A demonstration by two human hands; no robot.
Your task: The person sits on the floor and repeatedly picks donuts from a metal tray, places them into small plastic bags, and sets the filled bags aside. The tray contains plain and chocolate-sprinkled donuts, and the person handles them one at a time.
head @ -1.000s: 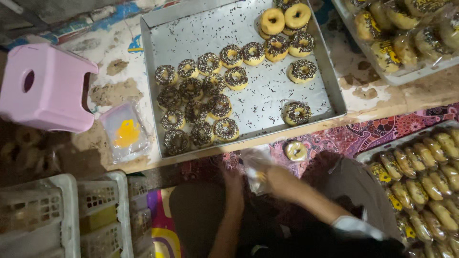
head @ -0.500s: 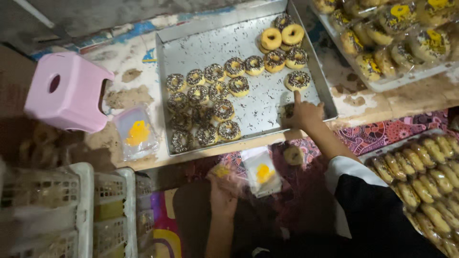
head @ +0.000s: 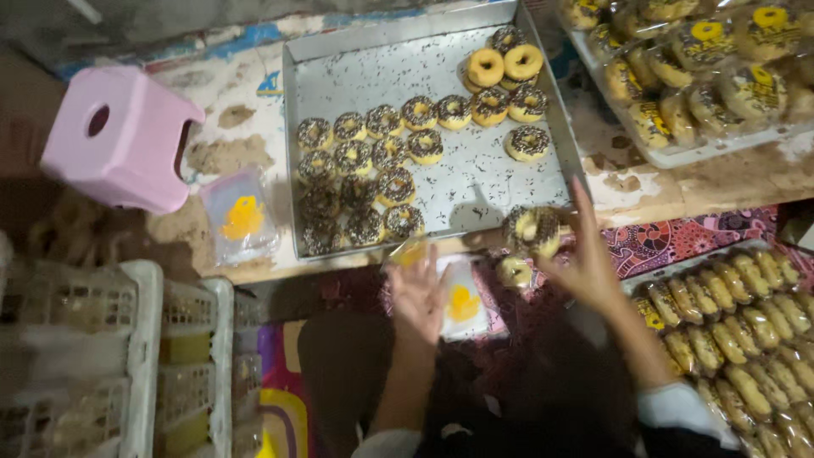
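Holding a sprinkled doughnut point(head: 532, 231) at the front right corner of the metal tray point(head: 441, 199), the right hand point(head: 585, 259) grips it in its fingertips, motion-blurred. The left hand point(head: 417, 293) pinches a clear plastic bag point(head: 462, 298) with a yellow mark; its fingers hide the bag's mouth. Another doughnut point(head: 514, 271) lies just below the tray's front edge, partly hidden. Bagged doughnuts point(head: 729, 322) run off the right edge.

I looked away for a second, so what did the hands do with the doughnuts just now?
The right hand reached onto the metal tray, took a sprinkled doughnut and pulled it back off the tray's near edge. The left hand kept holding the clear bag. The other doughnuts and the pink stool stayed put.
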